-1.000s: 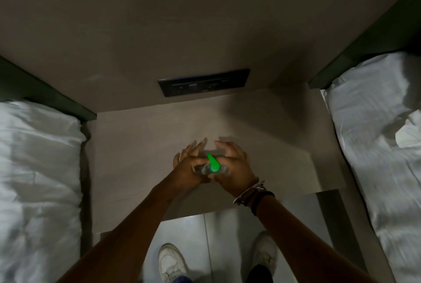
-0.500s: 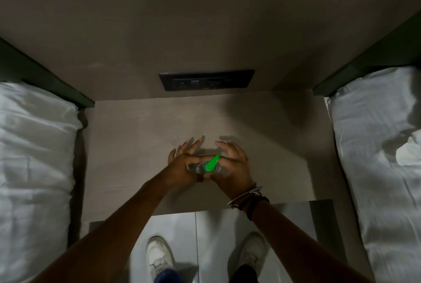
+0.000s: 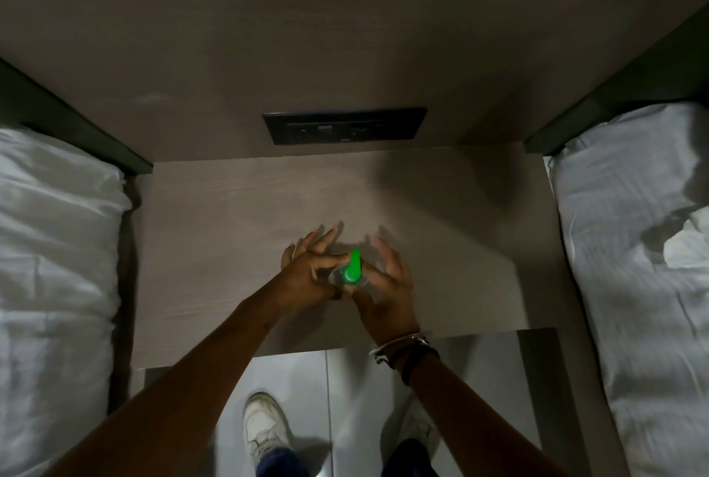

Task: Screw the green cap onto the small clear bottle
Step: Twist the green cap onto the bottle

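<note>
Two hands meet above the tabletop [image 3: 230, 246]: my left hand [image 3: 307, 277] pinches the small clear bottle [image 3: 337, 279], right hand [image 3: 383, 284] fingers twirl the green cap [image 3: 352, 270]; I'd keep it square.

The green cap [image 3: 352, 270] looks like bright, smooth plastic with a slight sheen. The small clear bottle [image 3: 337, 277] beneath it is transparent, plastic or glass, which cannot be told. The bench [image 3: 230, 231] has a matt, pale wood-grain finish, and the wall panel [image 3: 345, 35] behind it shows the same dull laminate look. The socket plate [image 3: 344, 125] on it is dark and faintly glossy. Both the left bed [image 3: 53, 265] and the right bed [image 3: 633, 265] carry white, creased cloth. The floor [image 3: 345, 400] is smooth, glossy tile. A thin bracelet [image 3: 397, 342] looks metallic, next to a dark matt band [image 3: 418, 361].
</note>
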### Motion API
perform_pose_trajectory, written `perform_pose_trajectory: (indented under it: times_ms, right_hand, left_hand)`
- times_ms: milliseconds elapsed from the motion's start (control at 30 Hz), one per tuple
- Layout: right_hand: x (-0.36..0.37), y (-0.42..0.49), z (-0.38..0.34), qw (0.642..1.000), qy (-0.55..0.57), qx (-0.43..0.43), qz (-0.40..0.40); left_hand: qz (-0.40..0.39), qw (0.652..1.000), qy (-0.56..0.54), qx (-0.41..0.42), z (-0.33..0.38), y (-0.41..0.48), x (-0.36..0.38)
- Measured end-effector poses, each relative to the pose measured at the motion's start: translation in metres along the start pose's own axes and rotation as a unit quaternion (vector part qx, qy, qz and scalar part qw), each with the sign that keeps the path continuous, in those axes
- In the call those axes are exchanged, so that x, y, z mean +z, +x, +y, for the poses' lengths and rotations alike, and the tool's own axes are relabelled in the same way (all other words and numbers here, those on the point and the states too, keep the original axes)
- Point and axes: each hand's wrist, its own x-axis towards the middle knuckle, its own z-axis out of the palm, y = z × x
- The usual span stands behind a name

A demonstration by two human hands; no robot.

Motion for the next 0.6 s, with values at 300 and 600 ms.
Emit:
perform_pose_trajectory:
  times_ms: [300,600]
  right_hand:
    - [0.016,-0.001,-0.017,0.987,-0.055,0.092,0.120]
    - [0.013,0.000,-0.010,0.994,0.045,0.040,0.086]
  left_hand:
    - [0.011,1.000,-0.005,0.014,-0.004,0.001,0.005]
    - [-0.009,0.999,0.002,0.039,-0.001,0.002,0.001]
